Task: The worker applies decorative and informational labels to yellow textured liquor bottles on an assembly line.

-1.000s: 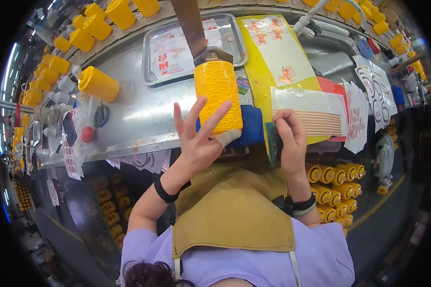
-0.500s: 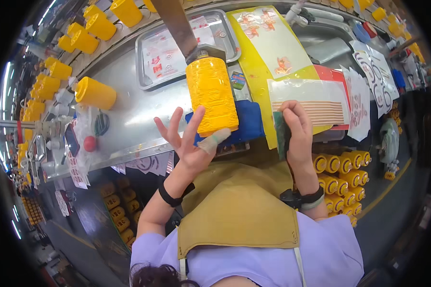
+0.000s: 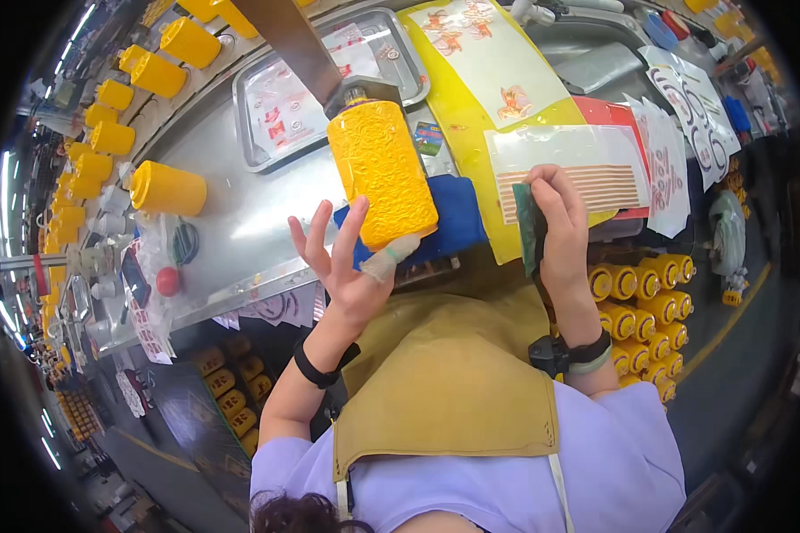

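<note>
metal bench (image 3: 240, 213) with 1 steel tray (image 3: 404, 73), 1 yellow sheet (image 3: 468, 153), 1 yellow container (image 3: 169, 188) at left

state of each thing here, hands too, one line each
left hand: fingers spread, thumb wrapped
right hand: gripping the green flat piece
yellow container: textured, neck end at the metal bracket
metal tray: holding printed sheets
striped sheet: lying partly on the yellow sheet
blue pad: partly hidden by the container
</note>
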